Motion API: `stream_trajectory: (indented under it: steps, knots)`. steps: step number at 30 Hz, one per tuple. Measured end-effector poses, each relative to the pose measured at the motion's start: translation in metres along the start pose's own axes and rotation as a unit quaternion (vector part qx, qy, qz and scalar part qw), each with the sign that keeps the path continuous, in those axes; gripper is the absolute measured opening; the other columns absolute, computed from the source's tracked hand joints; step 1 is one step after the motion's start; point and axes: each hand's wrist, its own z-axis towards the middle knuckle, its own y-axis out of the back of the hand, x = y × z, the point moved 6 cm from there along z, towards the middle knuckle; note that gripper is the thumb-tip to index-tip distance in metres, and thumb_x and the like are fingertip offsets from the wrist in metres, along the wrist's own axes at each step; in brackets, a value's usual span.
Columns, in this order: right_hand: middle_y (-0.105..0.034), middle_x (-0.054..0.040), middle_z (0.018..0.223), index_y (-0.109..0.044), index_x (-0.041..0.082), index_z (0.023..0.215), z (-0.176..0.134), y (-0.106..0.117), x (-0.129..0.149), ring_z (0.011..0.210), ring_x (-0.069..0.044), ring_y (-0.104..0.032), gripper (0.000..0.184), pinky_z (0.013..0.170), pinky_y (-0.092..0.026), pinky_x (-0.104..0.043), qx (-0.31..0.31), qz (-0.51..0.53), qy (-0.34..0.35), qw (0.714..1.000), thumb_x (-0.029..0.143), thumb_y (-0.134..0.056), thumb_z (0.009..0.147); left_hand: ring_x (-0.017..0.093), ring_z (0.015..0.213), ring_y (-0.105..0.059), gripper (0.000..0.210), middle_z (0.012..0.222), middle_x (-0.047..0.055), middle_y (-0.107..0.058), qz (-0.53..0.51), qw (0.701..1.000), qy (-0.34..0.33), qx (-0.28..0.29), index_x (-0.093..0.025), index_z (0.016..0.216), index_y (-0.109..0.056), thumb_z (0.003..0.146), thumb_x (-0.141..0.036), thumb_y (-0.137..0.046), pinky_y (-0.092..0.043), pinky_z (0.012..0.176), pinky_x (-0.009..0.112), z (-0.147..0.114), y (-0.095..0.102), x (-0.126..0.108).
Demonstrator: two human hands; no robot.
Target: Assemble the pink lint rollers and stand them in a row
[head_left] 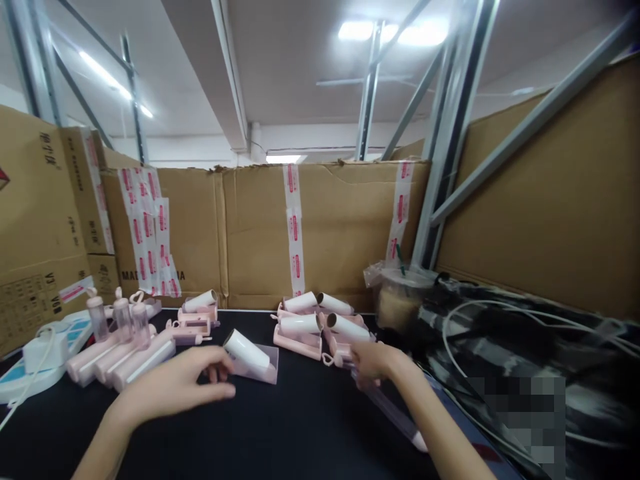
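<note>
My left hand [193, 380] is open, thumb stretched out and fingers loosely curled, with nothing seen in it. Just beyond its fingertips a white paper roll [249, 352] with a brown core leans on a small clear plastic piece [270, 373]. My right hand [373, 363] is closed at the front of the right-hand pile; what its fingers grip is hidden. Under it, a long clear tube [395, 410] with a pale end slants toward me. A pink looped part [340, 360] shows beside its fingertips. White rolls [300, 325] lie in pink holders [299, 342], which look like lint rollers.
At left, several pink handles [145, 360] lie side by side near clear tubes with looped caps [121, 317]. A power strip [15, 380] is beyond them. At right stand a drink cup [399, 300] and loose white cable [450, 327]. A cardboard wall [255, 233] closes the back.
</note>
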Motion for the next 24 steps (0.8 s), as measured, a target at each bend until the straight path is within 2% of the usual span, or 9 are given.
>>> stream_trajectory:
  steps: [2,5,9,12,14,17,19,21,24]
  knots:
    - [-0.054,0.0028,0.052,-0.060,0.022,0.063,-0.001,0.003,0.018,0.048,-0.014,-0.052,0.012,0.046,-0.040,-0.025,0.039,-0.002,0.033,0.999,0.020,-0.069,0.053,0.018,0.082,-0.058,0.026,0.086,0.000,-0.063,0.021,0.998,-0.035,-0.057,-0.022,0.089,-0.061,0.080,-0.043,-0.049,-0.044,0.078,0.028,0.020,0.013,0.000]
    - [-0.059,0.0002,0.076,-0.061,0.022,0.088,-0.002,0.009,0.053,0.068,-0.015,-0.055,0.021,0.062,-0.044,-0.026,0.076,0.013,0.112,0.991,0.018,-0.056,0.068,0.020,0.096,-0.053,0.030,0.099,0.004,-0.059,0.064,0.977,-0.072,-0.190,-0.022,0.099,-0.058,0.081,-0.042,-0.046,-0.040,0.088,0.033,0.046,0.019,0.018]
    - [-0.056,-0.0003,0.079,-0.058,0.019,0.088,0.009,0.009,0.067,0.067,-0.014,-0.054,0.017,0.064,-0.044,-0.027,0.031,0.200,0.112,0.973,0.032,-0.052,0.079,0.032,0.120,-0.034,0.066,0.122,0.013,-0.044,0.121,0.954,-0.004,-0.274,-0.019,0.124,-0.043,0.069,-0.053,-0.059,-0.026,0.099,0.048,0.069,-0.005,0.069]
    - [-0.051,0.0034,0.063,-0.055,0.018,0.086,0.025,-0.008,0.049,0.051,-0.011,-0.049,0.025,0.052,-0.043,-0.024,-0.028,0.448,0.010,0.893,0.042,-0.055,0.077,0.033,0.122,-0.031,0.069,0.122,0.014,-0.042,0.094,0.962,0.023,-0.256,-0.018,0.126,-0.040,0.070,-0.055,-0.057,-0.025,0.100,0.049,0.074,-0.025,0.093]
    - [-0.047,0.0050,0.057,-0.052,0.019,0.084,0.030,-0.025,0.040,0.045,-0.010,-0.046,0.027,0.048,-0.042,-0.024,-0.056,0.543,-0.048,0.836,0.044,-0.054,0.077,0.032,0.125,-0.027,0.070,0.126,0.015,-0.038,0.071,0.954,0.022,-0.290,-0.017,0.129,-0.035,0.072,-0.052,-0.056,-0.021,0.101,0.049,0.070,-0.026,0.093]
    - [-0.051,0.0030,0.061,-0.049,0.020,0.084,0.030,-0.050,0.050,0.049,-0.012,-0.052,0.027,0.052,-0.046,-0.026,-0.053,0.577,-0.075,0.812,0.046,-0.047,0.079,0.031,0.124,-0.028,0.070,0.127,0.013,-0.037,0.023,0.938,-0.016,-0.345,-0.020,0.130,-0.034,0.071,-0.047,-0.059,-0.020,0.102,0.048,0.060,-0.017,0.075]
    - [-0.054,0.0021,0.062,-0.050,0.020,0.084,0.025,-0.066,0.068,0.052,-0.012,-0.055,0.028,0.056,-0.049,-0.028,-0.015,0.597,-0.079,0.799,0.046,-0.047,0.078,0.028,0.111,-0.041,0.062,0.116,0.010,-0.046,-0.063,0.954,-0.080,-0.281,-0.021,0.125,-0.041,0.071,-0.046,-0.059,-0.030,0.096,0.043,0.059,-0.018,0.061]
    - [-0.056,0.0022,0.063,-0.052,0.019,0.085,0.019,-0.082,0.090,0.051,-0.012,-0.055,0.027,0.055,-0.049,-0.028,0.049,0.622,-0.071,0.778,0.046,-0.051,0.078,0.023,0.089,-0.053,0.055,0.097,0.008,-0.054,-0.218,0.953,-0.140,-0.156,-0.018,0.120,-0.047,0.073,-0.047,-0.055,-0.041,0.080,0.036,0.059,-0.025,0.048]
    - [-0.057,0.0038,0.060,-0.053,0.018,0.085,0.012,-0.097,0.116,0.047,-0.010,-0.054,0.027,0.052,-0.046,-0.025,0.103,0.624,-0.046,0.773,0.044,-0.058,0.077,0.019,0.070,-0.057,0.056,0.082,0.009,-0.059,-0.451,0.883,-0.128,0.019,-0.012,0.120,-0.045,0.081,-0.051,-0.039,-0.044,0.060,0.030,0.058,-0.040,0.040]
